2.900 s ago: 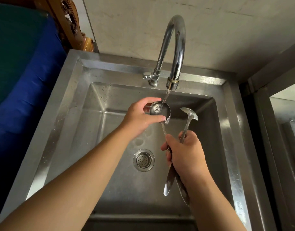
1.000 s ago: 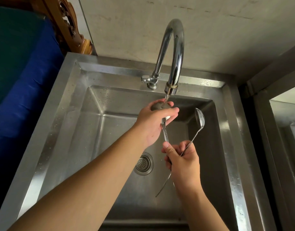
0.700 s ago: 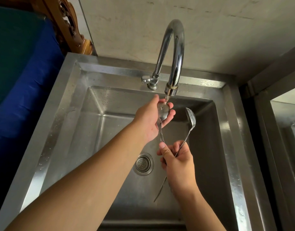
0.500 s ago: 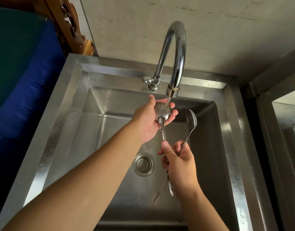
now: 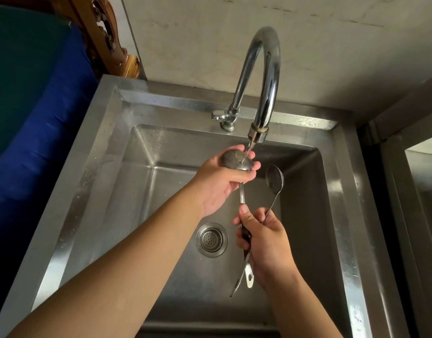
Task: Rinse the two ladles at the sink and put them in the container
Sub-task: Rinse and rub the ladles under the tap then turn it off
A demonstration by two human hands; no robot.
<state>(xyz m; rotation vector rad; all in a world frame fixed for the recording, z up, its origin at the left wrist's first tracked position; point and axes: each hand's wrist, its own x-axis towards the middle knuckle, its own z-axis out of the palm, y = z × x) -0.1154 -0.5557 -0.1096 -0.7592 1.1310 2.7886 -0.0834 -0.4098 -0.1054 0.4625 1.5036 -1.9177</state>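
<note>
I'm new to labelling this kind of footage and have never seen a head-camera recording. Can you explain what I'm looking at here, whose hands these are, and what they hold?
There is no machine here. The single picture comes from a camera worn on a person's head, looking down at their own two bare hands over a steel sink. Water runs from the curved tap. The left hand cups the bowl of one ladle, turned back-up under the stream. The right hand grips the handles of both that ladle and a second ladle, which sticks up to the right of the water. Below them is the round drain. No container shows in this view.
</note>
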